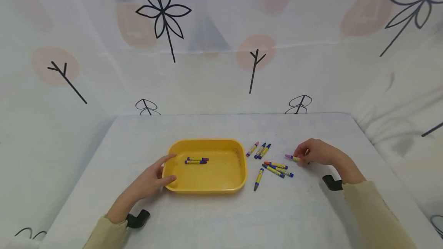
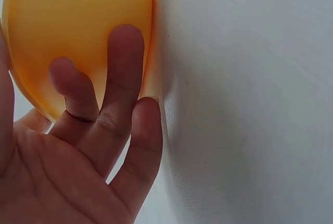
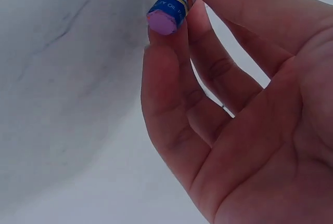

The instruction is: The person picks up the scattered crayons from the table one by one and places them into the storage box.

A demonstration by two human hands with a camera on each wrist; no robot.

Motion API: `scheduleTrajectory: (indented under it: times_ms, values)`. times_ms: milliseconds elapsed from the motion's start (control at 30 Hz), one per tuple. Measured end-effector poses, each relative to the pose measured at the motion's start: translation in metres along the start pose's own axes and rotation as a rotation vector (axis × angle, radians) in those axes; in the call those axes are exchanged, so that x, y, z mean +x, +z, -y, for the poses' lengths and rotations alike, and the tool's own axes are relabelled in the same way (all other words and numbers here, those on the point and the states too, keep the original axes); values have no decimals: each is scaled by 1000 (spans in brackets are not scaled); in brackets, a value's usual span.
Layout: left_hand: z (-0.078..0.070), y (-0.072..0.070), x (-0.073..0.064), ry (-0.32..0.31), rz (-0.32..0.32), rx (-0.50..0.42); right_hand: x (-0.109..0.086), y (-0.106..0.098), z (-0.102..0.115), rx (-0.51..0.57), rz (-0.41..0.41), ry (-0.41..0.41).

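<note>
Right hand (image 1: 317, 152) pinches a purple crayon (image 1: 292, 157) in its fingertips at the right side of the white counter (image 1: 238, 220), though whether the crayon touches the surface is hard to tell. Left hand (image 1: 152, 178) grips the left end of a yellow tray (image 1: 218, 180), in which two crayons (image 1: 195, 162) lie side by side. Between the tray and the right hand, seven loose crayons (image 1: 258, 180) lie scattered on the counter.

Curtained-off tbl. (image 1: 221, 222) area — plant-print cloth (image 1: 211, 83) walls, rm. type unclear.
</note>
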State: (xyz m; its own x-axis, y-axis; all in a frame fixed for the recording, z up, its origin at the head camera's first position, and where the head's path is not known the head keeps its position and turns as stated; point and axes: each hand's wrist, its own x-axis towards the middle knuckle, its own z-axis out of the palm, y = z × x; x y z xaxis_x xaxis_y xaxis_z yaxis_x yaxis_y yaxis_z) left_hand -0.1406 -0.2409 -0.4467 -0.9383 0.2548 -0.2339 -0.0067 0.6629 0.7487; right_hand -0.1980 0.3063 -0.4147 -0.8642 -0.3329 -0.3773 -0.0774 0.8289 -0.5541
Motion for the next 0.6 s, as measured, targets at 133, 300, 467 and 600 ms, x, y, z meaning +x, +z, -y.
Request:
scheduleTrajectory:
  times_ms: [133, 300, 467, 600]
  values:
    - [1, 0, 2, 6, 3, -10, 4, -3, 17, 16, -7, -44]
    - [2, -2, 7, 9, 9, -20, 13, -7, 48, 17, -27, -131]
    - [2, -5, 11, 5, 11, -29, 25, -7, 84, 5, -33, -271]
    - [1, -8, 13, -2, 16, -35, 41, -2, 117, 6, -9, -362]
